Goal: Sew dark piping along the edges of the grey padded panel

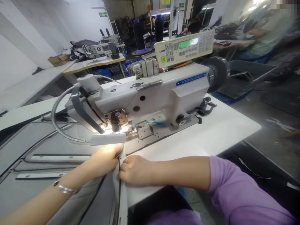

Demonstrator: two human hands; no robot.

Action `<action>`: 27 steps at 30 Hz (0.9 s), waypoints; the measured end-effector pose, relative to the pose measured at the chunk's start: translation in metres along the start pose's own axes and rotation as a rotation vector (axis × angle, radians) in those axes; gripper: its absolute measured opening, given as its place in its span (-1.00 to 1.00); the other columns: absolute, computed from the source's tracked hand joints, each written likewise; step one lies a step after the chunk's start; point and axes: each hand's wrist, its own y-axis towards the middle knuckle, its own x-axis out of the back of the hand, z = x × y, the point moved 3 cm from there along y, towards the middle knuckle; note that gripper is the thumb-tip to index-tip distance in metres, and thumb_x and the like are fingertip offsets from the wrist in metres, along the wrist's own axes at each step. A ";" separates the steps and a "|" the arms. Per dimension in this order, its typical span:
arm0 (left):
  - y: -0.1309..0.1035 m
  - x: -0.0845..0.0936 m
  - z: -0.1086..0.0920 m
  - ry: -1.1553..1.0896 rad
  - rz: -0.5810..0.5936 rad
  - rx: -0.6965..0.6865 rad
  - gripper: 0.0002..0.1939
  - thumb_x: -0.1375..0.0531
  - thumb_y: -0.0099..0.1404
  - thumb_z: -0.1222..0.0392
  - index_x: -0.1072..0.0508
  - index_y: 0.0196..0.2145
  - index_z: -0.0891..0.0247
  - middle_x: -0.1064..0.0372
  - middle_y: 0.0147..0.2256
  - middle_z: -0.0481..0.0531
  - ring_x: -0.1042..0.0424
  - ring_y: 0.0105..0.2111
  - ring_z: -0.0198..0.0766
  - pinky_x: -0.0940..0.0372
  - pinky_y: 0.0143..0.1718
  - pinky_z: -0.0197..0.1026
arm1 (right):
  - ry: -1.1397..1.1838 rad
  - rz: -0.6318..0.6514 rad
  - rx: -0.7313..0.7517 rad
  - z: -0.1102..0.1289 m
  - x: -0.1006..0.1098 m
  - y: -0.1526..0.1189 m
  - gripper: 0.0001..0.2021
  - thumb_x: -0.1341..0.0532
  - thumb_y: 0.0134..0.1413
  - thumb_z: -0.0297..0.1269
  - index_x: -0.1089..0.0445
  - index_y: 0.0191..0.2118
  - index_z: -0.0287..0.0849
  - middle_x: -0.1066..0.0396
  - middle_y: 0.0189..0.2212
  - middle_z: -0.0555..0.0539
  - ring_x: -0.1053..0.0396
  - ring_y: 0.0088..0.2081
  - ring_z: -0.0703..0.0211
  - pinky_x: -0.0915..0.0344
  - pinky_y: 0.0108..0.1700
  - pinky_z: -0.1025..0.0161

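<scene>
left hand [105, 157]: lying on the grey panel [47, 147] at the near left; fingers [117, 150] curling round the panel's edge strip [122, 187], closed on it; judged to be holding the seam line straight toward the needle.
right hand [136, 170]: resting on the worktop [211, 134] just right of the strip; fingers folded under into a loose fist, knuckles touching the strip; whether anything is pinched underneath, cannot tell; likely acting as a side stop.
grey panel: spreading flat to the left of the machine, its near edge hanging off the worktop toward the person; lying flat probably so it is feeding without drag.
edge strip: running from the near edge up between both hands to the presser foot [115, 125].
sewing machine [152, 97]: standing across the worktop, head at left, handwheel [217, 73] at far right; control panel [185, 48] sitting on top.
lamp [107, 139]: gooseneck head hanging just above the hands, lighting the needle area.
thread cones [159, 28]: standing upright behind the machine.
containers: cardboard box [58, 59] sitting on a far left bench, contents not visible; blue crates [131, 64] under the far table, contents too small to tell.
other people: working at far right benches, blurred.
</scene>
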 end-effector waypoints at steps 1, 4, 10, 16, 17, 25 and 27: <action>0.001 -0.001 -0.001 0.004 -0.001 0.021 -0.68 0.04 -0.02 0.38 -0.33 -0.28 0.24 -0.36 -0.35 0.04 -0.35 -0.29 -0.18 -0.19 -0.27 -0.19 | -0.006 -0.005 -0.003 0.000 -0.001 0.001 -0.81 -0.04 0.05 -0.51 -0.28 -0.51 -0.22 -0.28 -0.52 -0.06 -0.18 -0.47 0.14 -0.16 -0.40 0.20; 0.002 -0.003 -0.006 0.066 -0.018 0.101 -0.69 0.05 0.01 0.38 -0.29 -0.26 0.22 -0.37 -0.35 0.06 -0.36 -0.30 -0.10 -0.15 -0.35 -0.16 | -0.023 -0.001 -0.012 -0.001 -0.003 0.002 -0.81 -0.04 0.05 -0.51 -0.32 -0.50 -0.24 -0.29 -0.49 -0.09 -0.20 -0.44 0.13 -0.16 -0.36 0.18; 0.006 -0.009 -0.014 0.308 -0.129 0.125 -0.67 0.06 0.17 0.38 -0.31 -0.11 0.34 -0.39 -0.31 0.21 -0.40 -0.29 0.00 -0.17 -0.35 -0.12 | -0.067 -0.051 -0.042 -0.004 -0.008 0.002 -0.83 -0.08 0.05 -0.48 -0.38 -0.47 -0.30 -0.34 -0.43 -0.14 -0.23 -0.38 0.11 -0.16 -0.29 0.17; 0.013 -0.011 -0.020 0.320 -0.187 0.063 -0.60 0.04 0.13 0.45 -0.35 -0.07 0.47 -0.40 -0.42 0.26 -0.40 -0.35 0.03 -0.18 -0.34 -0.07 | 0.035 0.024 -0.099 -0.014 -0.011 0.002 -0.85 -0.10 0.04 -0.44 -0.42 -0.41 -0.28 -0.38 -0.40 -0.11 -0.23 -0.33 0.10 -0.18 -0.20 0.15; 0.012 -0.008 -0.019 0.308 -0.180 0.086 -0.60 0.04 0.15 0.43 -0.36 -0.07 0.47 -0.41 -0.39 0.28 -0.40 -0.33 0.05 -0.18 -0.33 -0.07 | 0.098 0.063 -0.118 -0.015 -0.009 0.002 -0.85 -0.11 0.03 -0.41 -0.43 -0.39 -0.27 -0.40 -0.40 -0.09 -0.24 -0.31 0.11 -0.19 -0.16 0.16; -0.028 -0.005 0.027 0.010 -0.398 -0.156 -0.58 0.09 0.40 0.02 -0.35 0.03 0.27 -0.31 0.05 0.13 -0.24 0.05 -0.11 -0.10 0.08 -0.04 | 0.243 0.416 -0.170 0.008 0.018 0.023 -0.34 -0.08 0.01 0.23 -0.47 -0.19 -0.39 -0.43 -0.29 -0.23 -0.28 -0.10 -0.09 -0.06 0.16 -0.02; -0.031 -0.018 0.035 -0.021 -0.470 -0.203 -0.59 0.09 0.41 0.07 -0.36 0.04 0.30 -0.26 0.10 0.13 -0.17 0.11 -0.12 -0.03 0.15 -0.02 | 0.289 0.580 -0.127 0.017 0.009 0.039 -0.35 -0.09 0.02 0.20 -0.47 -0.15 -0.39 -0.44 -0.24 -0.25 -0.26 -0.04 -0.15 -0.03 0.18 -0.04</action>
